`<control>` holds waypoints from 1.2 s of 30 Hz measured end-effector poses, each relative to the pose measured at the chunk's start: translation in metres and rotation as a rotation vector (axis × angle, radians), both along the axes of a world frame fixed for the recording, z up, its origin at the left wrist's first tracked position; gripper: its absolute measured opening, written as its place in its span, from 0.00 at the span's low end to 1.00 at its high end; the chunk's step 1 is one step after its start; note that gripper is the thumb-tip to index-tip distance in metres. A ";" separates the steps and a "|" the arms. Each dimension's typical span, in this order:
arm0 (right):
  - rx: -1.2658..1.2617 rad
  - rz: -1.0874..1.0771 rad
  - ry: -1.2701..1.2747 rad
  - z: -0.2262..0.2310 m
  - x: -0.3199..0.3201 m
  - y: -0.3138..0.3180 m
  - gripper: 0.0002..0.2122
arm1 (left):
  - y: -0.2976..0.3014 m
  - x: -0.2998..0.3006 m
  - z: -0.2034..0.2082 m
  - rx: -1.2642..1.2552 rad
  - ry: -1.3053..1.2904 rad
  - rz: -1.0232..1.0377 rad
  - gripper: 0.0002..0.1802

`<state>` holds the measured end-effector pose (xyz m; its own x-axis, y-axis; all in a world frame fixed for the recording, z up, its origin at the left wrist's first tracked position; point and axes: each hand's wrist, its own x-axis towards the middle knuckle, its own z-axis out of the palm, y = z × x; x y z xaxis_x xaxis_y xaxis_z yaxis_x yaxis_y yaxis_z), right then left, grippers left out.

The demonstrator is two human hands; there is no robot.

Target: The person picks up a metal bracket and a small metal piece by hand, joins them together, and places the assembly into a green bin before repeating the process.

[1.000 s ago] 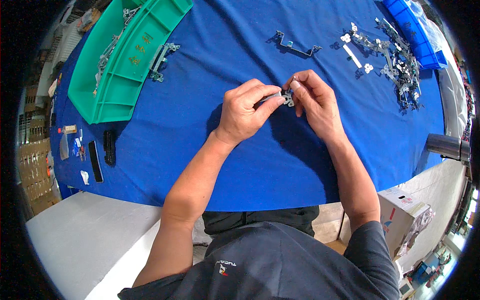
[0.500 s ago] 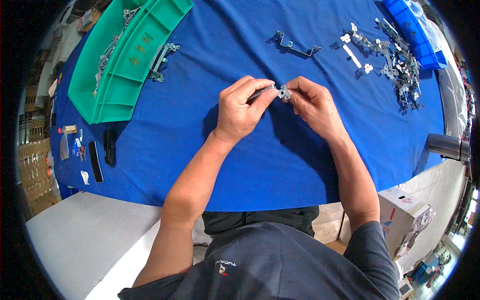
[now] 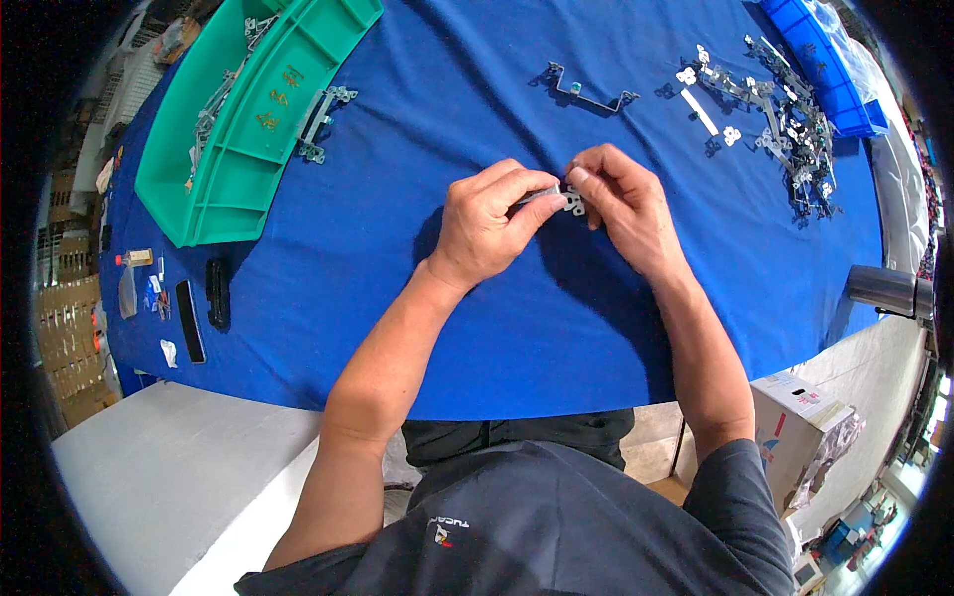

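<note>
Thumb and fingers of my left hand (image 3: 485,223) are closed on a small metal bracket (image 3: 574,204), whose holed, lobed end sticks out to the right. Most of its body is hidden in that hand. My right hand (image 3: 628,209) is at this end, with thumb and index finger pinched together just above it. Whatever those fingertips hold is too small and covered to make out. Farther off on the blue cloth lies a similar long bracket (image 3: 591,97) with bent ends.
A green divided bin (image 3: 224,214) at left holds metal strips and small brass-coloured pieces; more brackets (image 3: 320,124) lie beside it. A pile of metal parts (image 3: 795,129) lies by a blue bin (image 3: 855,117) at right. A phone (image 3: 190,321) and a black case (image 3: 218,294) rest at left.
My right fingertips have shifted from the bracket's end to just above it. The left hand has moved slightly right with the bracket, whose end now sits a little lower.
</note>
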<state>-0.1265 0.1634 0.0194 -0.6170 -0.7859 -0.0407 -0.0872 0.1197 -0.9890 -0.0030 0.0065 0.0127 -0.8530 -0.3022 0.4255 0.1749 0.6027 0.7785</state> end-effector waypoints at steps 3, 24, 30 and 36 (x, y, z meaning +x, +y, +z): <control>-0.087 -0.131 -0.048 0.004 0.001 -0.004 0.09 | -0.001 0.000 -0.001 0.006 0.006 -0.007 0.08; -0.070 0.000 -0.195 0.004 0.001 -0.003 0.08 | -0.001 -0.004 -0.002 0.072 0.075 0.051 0.07; 0.003 -0.065 -0.015 0.004 0.001 -0.001 0.10 | -0.001 -0.001 -0.002 0.020 0.010 -0.009 0.07; 0.063 -0.024 -0.048 0.007 -0.006 0.000 0.08 | -0.001 -0.003 -0.002 0.065 0.102 0.118 0.07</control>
